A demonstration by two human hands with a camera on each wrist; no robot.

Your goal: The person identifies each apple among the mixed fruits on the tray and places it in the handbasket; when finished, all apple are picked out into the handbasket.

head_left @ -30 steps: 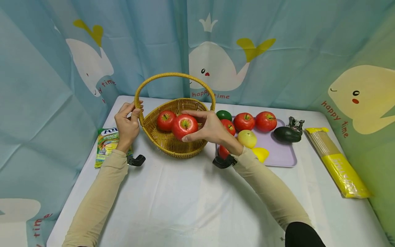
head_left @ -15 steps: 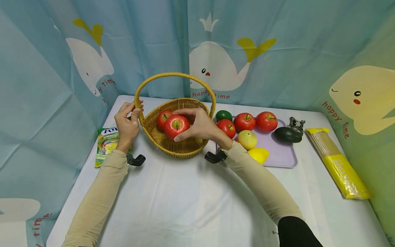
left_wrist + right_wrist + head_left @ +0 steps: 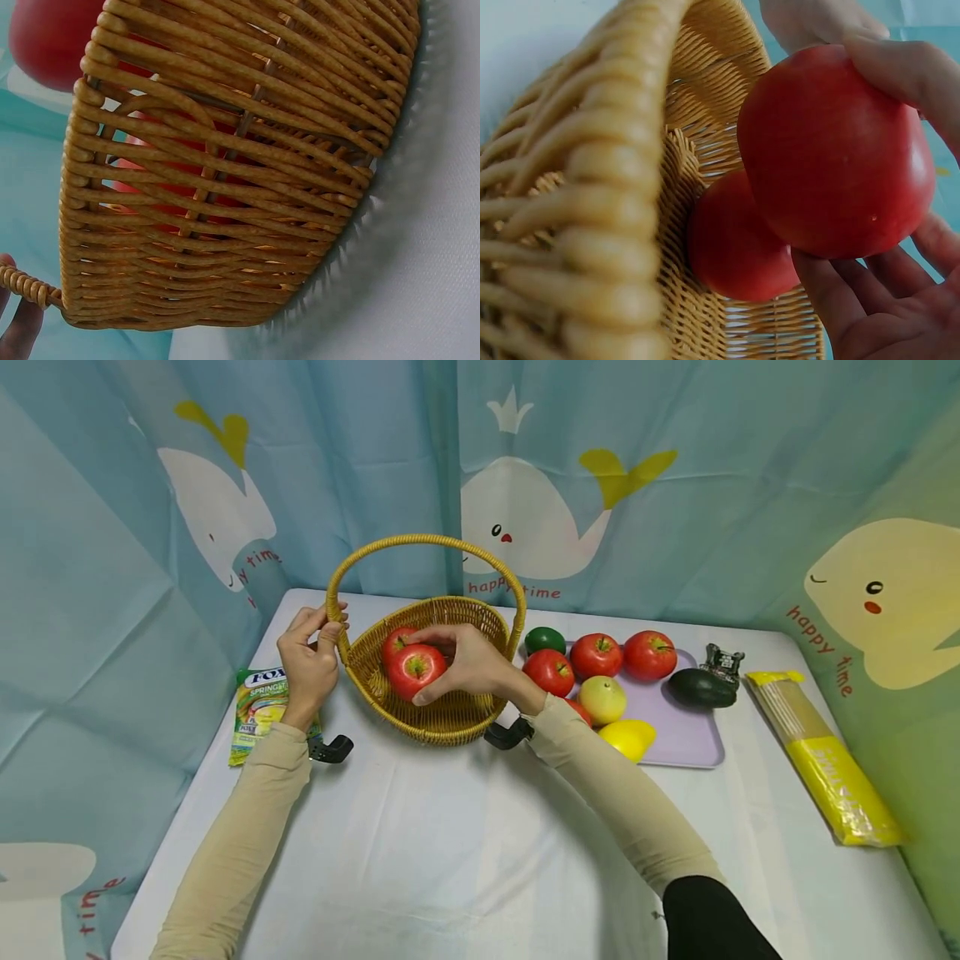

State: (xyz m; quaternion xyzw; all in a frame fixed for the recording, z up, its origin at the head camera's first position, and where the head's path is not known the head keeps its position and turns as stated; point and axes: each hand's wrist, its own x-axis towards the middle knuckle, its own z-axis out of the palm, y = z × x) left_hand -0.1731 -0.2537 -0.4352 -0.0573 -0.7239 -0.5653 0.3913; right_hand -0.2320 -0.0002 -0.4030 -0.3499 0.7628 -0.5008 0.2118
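My left hand (image 3: 309, 656) grips the left foot of the handle on a yellow wicker basket (image 3: 442, 733). Over the basket's opening, my right hand (image 3: 480, 664) holds a red apple (image 3: 414, 672) between thumb and fingers. A second red apple (image 3: 739, 240) lies inside the basket, partly covered by the held one in the head view. In the left wrist view the basket's woven side (image 3: 217, 172) fills most of the picture, and red shows through its gaps. The held apple stands above the rim in the right wrist view.
Right of the basket, a lilac tray (image 3: 686, 747) bears several red apples (image 3: 596, 656), a pale yellow round fruit (image 3: 602, 699), a lemon (image 3: 628, 740) and an avocado (image 3: 702, 687). A yellow noodle pack (image 3: 825, 760) lies farther right. A green soup packet (image 3: 258, 710) is near my left wrist.
My right hand has carried the apple leftward over the basket, and it now overlaps the apple inside. The left hand has stayed on the handle.
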